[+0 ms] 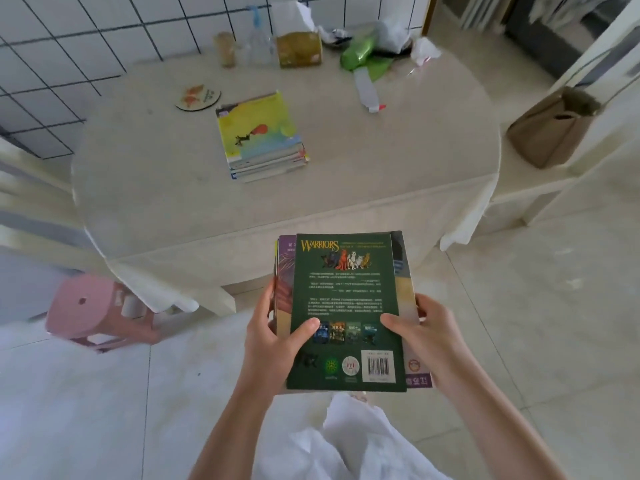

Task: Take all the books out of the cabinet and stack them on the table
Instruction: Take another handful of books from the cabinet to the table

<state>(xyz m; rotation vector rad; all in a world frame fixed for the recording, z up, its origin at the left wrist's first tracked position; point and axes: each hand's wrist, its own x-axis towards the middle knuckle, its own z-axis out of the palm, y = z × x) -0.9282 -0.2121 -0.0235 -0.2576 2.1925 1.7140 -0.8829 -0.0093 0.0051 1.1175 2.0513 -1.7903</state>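
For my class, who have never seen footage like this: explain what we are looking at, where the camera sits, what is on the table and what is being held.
There is no machine here. One wide camera worn on a person's head looks forward and down. The left hand and right hand each keep a grip on a bundle of books; its top one is a green book titled Warriors, back cover up. Ahead stands a pale table with a stack of books already on it, a round coaster, a tissue box and a green bag. A pink stool stands on the floor.
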